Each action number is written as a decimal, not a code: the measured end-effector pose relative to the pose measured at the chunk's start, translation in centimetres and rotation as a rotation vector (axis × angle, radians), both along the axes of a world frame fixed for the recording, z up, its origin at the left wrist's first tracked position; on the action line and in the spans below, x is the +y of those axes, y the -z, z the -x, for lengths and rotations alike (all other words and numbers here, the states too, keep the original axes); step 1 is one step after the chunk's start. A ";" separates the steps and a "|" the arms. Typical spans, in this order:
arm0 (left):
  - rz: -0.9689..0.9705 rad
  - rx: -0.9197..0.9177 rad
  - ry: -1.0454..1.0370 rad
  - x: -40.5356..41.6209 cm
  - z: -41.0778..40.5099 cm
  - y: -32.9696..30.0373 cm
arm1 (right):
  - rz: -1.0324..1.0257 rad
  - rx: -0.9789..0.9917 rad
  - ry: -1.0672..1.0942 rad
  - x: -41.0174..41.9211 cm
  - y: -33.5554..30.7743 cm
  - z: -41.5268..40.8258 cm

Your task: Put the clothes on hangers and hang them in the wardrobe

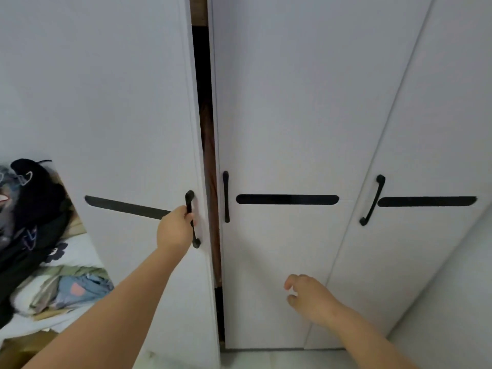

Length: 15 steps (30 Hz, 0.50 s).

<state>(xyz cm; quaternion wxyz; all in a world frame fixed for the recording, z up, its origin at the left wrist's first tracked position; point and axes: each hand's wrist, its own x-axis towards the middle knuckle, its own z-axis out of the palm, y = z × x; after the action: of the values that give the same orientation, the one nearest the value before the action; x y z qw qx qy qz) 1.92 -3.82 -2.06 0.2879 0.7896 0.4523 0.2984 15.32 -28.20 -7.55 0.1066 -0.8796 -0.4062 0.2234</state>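
A white wardrobe fills the view. Its left door stands slightly ajar, and a dark narrow gap runs beside the middle door. My left hand grips the black handle of the left door. My right hand hangs free in front of the middle door, low down, fingers loosely curled and holding nothing. A heap of clothes, mostly black, lies at the far left, with folded green and blue pieces below it. No hanger shows.
The middle door has a black handle, and the right door has one too. The clothes lie on a white patterned bedsheet left of the wardrobe. Pale floor shows at the wardrobe's foot.
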 end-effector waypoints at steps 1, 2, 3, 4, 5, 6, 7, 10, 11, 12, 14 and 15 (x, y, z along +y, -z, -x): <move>0.004 -0.003 0.008 0.4 -0.8 -0.1 | -0.006 0.003 0.005 0.3 0.0 -0.4; 0.008 -0.011 0.016 1.0 -1.6 0.0 | -0.013 0.001 0.012 0.6 0.1 -0.8; 0.018 -0.014 0.025 1.5 -2.3 -0.1 | -0.013 0.003 0.019 0.9 0.2 -1.1; 0.021 -0.017 0.032 2.1 -3.0 -0.1 | -0.017 -0.001 0.028 1.2 0.3 -1.4; 0.027 -0.019 0.041 2.5 -3.6 -0.2 | -0.016 -0.002 0.036 1.6 0.3 -1.6; 0.028 -0.028 0.053 3.1 -4.2 -0.2 | -0.019 -0.005 0.048 1.9 0.4 -1.8; 0.035 -0.036 0.071 3.6 -4.7 -0.3 | -0.011 0.004 0.061 2.3 0.4 -1.9; 0.021 -0.046 0.105 5.0 -5.9 -0.2 | -0.019 -0.004 0.079 3.5 0.4 -2.2; 0.021 -0.041 0.110 5.3 -6.2 -0.3 | -0.017 -0.001 0.086 3.9 0.3 -2.3; 0.009 -0.041 0.112 5.7 -6.6 -0.1 | -0.026 -0.004 0.092 4.3 0.3 -2.4; -0.007 -0.037 0.119 6.3 -7.0 -0.1 | -0.033 -0.003 0.107 5.1 0.3 -2.6; -0.008 -0.028 0.124 6.4 -7.0 -0.1 | -0.030 0.002 0.116 5.5 0.3 -2.7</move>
<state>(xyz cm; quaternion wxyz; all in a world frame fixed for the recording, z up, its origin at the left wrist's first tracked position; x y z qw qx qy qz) 8.95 2.53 -1.96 0.3090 0.8131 0.3972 0.2926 17.99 -22.70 -7.86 0.1330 -0.8998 -0.3576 0.2116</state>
